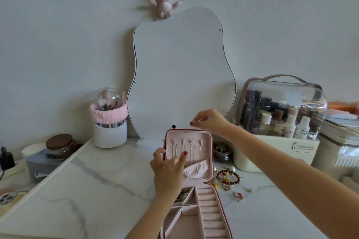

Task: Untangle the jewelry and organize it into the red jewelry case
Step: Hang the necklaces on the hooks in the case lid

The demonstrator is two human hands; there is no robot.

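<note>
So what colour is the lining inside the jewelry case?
Pale pink lining, with a red outer edge; the head view shows it.

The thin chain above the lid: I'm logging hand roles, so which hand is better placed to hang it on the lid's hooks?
Probably the right hand: it pinches the chain above the lid, while the left hand steadies it.
</note>
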